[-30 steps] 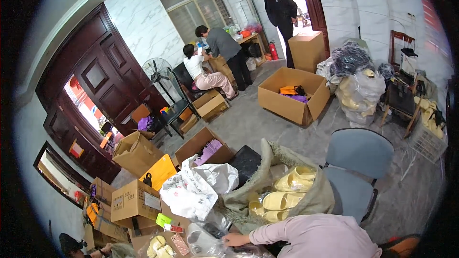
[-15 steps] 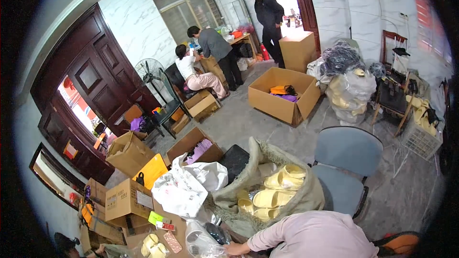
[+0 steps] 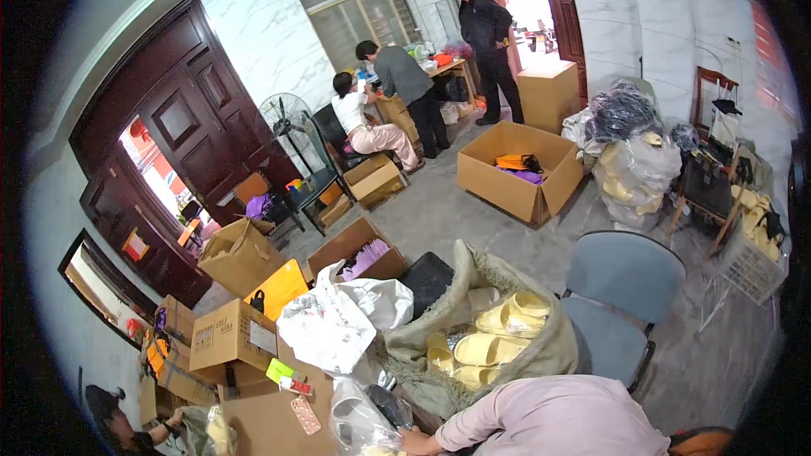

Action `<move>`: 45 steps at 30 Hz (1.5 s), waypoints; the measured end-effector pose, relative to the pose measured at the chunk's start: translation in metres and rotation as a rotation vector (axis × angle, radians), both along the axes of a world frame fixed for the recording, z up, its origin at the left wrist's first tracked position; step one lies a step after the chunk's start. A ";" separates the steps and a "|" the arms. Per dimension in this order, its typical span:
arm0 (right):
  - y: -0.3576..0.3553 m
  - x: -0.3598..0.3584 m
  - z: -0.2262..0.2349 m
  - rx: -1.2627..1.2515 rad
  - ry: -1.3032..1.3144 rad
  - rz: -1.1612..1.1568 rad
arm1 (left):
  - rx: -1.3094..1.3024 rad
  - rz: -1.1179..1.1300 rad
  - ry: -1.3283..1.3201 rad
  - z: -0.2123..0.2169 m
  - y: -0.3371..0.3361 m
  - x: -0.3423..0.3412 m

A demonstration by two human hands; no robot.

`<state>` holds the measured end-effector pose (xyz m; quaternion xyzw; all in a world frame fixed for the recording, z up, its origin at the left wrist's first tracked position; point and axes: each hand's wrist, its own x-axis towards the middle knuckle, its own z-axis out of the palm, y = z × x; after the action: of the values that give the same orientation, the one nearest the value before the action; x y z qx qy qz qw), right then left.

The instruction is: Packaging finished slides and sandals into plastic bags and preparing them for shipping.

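From the lower right, my right arm in a pale pink sleeve reaches left across the lower edge. My right hand is closed on the edge of a clear plastic bag, though some fingertips are hidden. Inside the bag show a pale slipper and a dark one. Just beyond my arm stands a woven sack, its mouth rolled open, with several yellow slippers in it. My left hand is out of view. A patterned pink phone case lies on the brown tabletop left of the bag.
At lower left, a co-worker's hand holds a bag with yellow slippers. White bags and cardboard boxes crowd the left. A grey chair stands right of the sack. Three people are farther back, by a large open box.
The view has swung slightly left. Yellow slippers have gone from the tabletop, and similar ones now show in the co-worker's bag at lower left. My right hand stays at the plastic bag.
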<state>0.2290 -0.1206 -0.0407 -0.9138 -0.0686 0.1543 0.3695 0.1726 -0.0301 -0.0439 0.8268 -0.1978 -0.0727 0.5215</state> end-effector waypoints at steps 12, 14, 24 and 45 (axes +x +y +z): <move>-0.032 0.012 0.059 0.407 0.030 -0.196 | 0.001 0.168 -0.022 -0.017 0.014 -0.047; -0.027 0.006 0.056 0.401 0.059 -0.195 | 0.006 0.190 -0.041 -0.016 0.017 -0.048; -0.027 0.016 0.044 0.417 0.032 -0.162 | 0.039 0.198 -0.081 -0.006 0.012 -0.048; 0.007 0.049 0.039 0.547 0.041 -0.321 | -0.148 0.228 0.060 0.068 -0.017 -0.039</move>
<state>0.2778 -0.1132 -0.0013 -0.7764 0.0452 0.0883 0.6224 0.1341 -0.0469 0.0236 0.8006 -0.0919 -0.0230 0.5917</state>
